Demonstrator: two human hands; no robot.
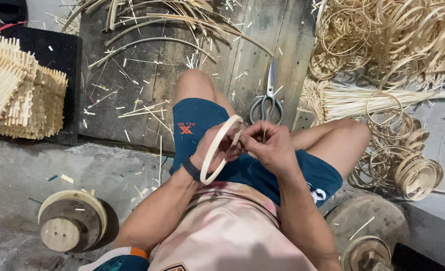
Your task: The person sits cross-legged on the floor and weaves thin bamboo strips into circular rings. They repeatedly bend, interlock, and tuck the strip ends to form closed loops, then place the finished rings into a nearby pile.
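Here, thin bamboo ring (221, 149) held over the lap, just above the blue shorts (202, 125), tilted on edge. Left hand (217, 148) curled around the ring's far side, fingers closed on the strip; right hand (268, 145) pinching the strip ends at the ring's top, thumb and fingertips pressed together there. Likely very light, springy, stiff across the width yet easy to flex along the curve; probably prone to split or unwind if let go at the overlap. Best grip judged at the joint and the opposite side. Beyond the ring, scissors (267, 98) flat on the dark plank (147, 75). Right of the ring, heap of finished rings (398, 160) and a bundle of thin sticks (378, 98). Left of the ring, stack of woven slats (21, 95); below left, round wooden form (71, 220). Nothing between hands and ring.
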